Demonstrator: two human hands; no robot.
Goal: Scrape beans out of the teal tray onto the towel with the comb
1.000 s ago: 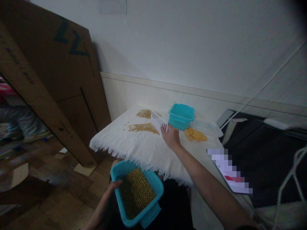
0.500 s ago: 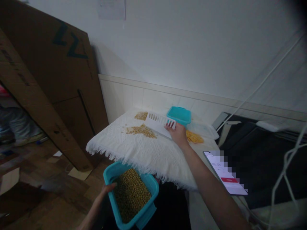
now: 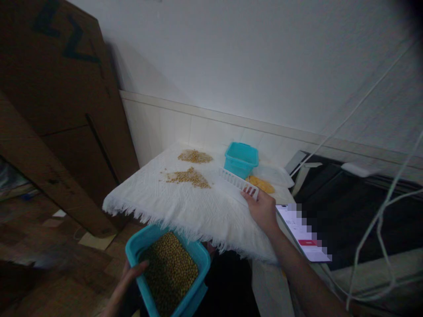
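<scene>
My left hand (image 3: 127,281) grips the near-left rim of a teal plastic tub (image 3: 197,257) filled with yellow-brown beans (image 3: 168,275), held below the table's front edge. My right hand (image 3: 262,209) holds one end of a white slotted plastic tray (image 3: 236,181) that rests on the white fringed cloth (image 3: 185,204). Two small heaps of beans (image 3: 189,176) lie on the cloth, left of the tray. A second, smaller teal tub (image 3: 241,159) stands behind the tray near the wall.
Yellow pieces (image 3: 262,185) lie in a clear bag right of the small tub. A lit phone (image 3: 302,233) lies by my right wrist. Large cardboard (image 3: 56,110) leans at the left. White cables (image 3: 373,224) hang at the right over a dark surface.
My right hand has drawn the white slotted tray back toward me and to the right, away from the bean heaps. The tub of beans in my left hand has shifted left and lower.
</scene>
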